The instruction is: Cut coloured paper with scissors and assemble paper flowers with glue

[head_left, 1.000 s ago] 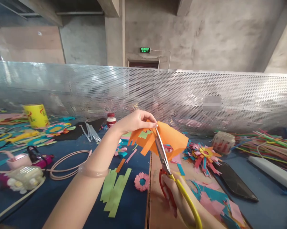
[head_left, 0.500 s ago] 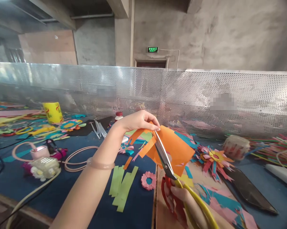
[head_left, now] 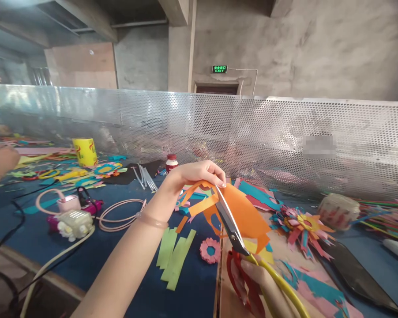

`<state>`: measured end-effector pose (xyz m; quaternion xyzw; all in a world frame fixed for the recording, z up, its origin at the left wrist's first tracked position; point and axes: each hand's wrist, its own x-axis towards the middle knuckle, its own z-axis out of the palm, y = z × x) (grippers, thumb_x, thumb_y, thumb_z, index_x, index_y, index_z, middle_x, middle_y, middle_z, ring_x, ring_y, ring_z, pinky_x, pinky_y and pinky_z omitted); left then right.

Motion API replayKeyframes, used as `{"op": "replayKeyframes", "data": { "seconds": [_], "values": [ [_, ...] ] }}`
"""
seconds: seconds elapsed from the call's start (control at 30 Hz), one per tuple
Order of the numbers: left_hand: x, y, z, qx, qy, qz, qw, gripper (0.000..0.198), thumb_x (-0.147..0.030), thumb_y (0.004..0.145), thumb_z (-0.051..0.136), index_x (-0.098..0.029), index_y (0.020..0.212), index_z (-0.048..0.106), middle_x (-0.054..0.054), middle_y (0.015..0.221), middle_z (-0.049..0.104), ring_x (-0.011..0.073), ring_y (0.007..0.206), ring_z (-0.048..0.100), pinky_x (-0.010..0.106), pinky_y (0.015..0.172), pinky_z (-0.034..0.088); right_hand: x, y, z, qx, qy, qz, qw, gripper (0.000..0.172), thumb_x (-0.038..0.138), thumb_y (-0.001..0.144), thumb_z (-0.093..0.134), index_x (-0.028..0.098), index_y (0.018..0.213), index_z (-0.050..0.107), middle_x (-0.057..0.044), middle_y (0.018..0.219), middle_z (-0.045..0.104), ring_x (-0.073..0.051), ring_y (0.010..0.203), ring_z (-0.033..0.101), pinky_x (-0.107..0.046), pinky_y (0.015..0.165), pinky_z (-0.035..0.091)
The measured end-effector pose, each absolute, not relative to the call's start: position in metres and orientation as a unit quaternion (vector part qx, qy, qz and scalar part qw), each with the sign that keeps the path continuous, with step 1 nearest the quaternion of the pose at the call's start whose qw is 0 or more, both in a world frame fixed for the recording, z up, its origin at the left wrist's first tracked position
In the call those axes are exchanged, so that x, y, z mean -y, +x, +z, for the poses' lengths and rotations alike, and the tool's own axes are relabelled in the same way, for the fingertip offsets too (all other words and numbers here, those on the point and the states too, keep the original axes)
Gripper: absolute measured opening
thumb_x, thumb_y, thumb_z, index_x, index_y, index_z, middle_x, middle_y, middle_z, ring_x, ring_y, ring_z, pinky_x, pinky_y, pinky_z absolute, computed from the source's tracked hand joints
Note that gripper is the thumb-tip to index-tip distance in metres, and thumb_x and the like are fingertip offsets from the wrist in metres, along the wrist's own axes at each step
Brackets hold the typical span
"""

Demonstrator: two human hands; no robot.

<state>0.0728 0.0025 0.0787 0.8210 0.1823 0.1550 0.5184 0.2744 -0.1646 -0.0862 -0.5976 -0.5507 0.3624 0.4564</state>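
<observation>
My left hand (head_left: pixel 205 173) pinches the top edge of a sheet of orange paper (head_left: pixel 245 212), holding it up above the table. My right hand (head_left: pixel 257 276) grips a pair of scissors (head_left: pixel 230 223) with one red and one yellow handle. The blades point up and lie against the paper close to my left fingertips, and they look nearly closed. Partly cut orange strips (head_left: pixel 204 206) hang to the left of the blades. Below them on the blue table are light green paper strips (head_left: pixel 175 260) and a pink paper ring (head_left: pixel 210 251) with a blue centre.
A multicoloured paper flower (head_left: pixel 306 225) and a black phone-like slab (head_left: pixel 364 274) lie at right. Power plugs with cables (head_left: pixel 73 221) occupy the left. Behind stand a yellow roll (head_left: pixel 84 152), a red-capped bottle (head_left: pixel 171 162) and a perforated metal screen (head_left: pixel 146 115). Another person's hand (head_left: pixel 0 161) shows at far left.
The view has swung slightly left, so things sit further right. The scissors remain at the orange paper, whose sheet has tilted and sagged somewhat. The other person's hand has come further into view.
</observation>
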Motion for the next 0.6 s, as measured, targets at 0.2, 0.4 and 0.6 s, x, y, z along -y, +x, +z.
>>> {"op": "replayKeyframes", "data": {
  "seconds": [0.2,0.4,0.6],
  "values": [
    [0.0,0.072,0.08,-0.172,0.82,0.17,0.518,0.009,-0.021,0.064,0.068,-0.015,0.06,0.063,-0.002,0.059,0.055,0.0058,0.049,0.046,0.019,0.043,0.032,0.17,0.267,-0.08,0.586,-0.56,0.395,0.433,0.037,0.055,0.084,0.048,0.021,0.084,0.062,-0.003,0.075,0.065,-0.016,0.062,0.062,-0.027,0.054,0.05],
    [-0.004,0.072,0.078,-0.169,0.821,0.165,0.52,0.01,-0.022,0.066,0.068,-0.014,0.063,0.063,-0.002,0.059,0.054,0.0058,0.048,0.044,0.019,0.041,0.03,0.166,0.267,-0.076,0.606,-0.546,0.412,0.407,0.045,0.068,0.065,0.058,0.027,0.082,0.064,-0.007,0.071,0.068,-0.028,0.068,0.067,-0.031,0.048,0.051],
    [-0.01,0.075,0.074,-0.162,0.817,0.167,0.528,0.014,-0.024,0.066,0.069,-0.012,0.063,0.061,-0.002,0.06,0.052,0.0047,0.047,0.041,0.019,0.042,0.028,0.173,0.283,-0.059,0.624,-0.545,0.418,0.373,0.034,0.049,0.087,0.049,0.019,0.097,0.062,-0.004,0.089,0.066,-0.016,0.072,0.064,-0.028,0.061,0.054]
  ]
}}
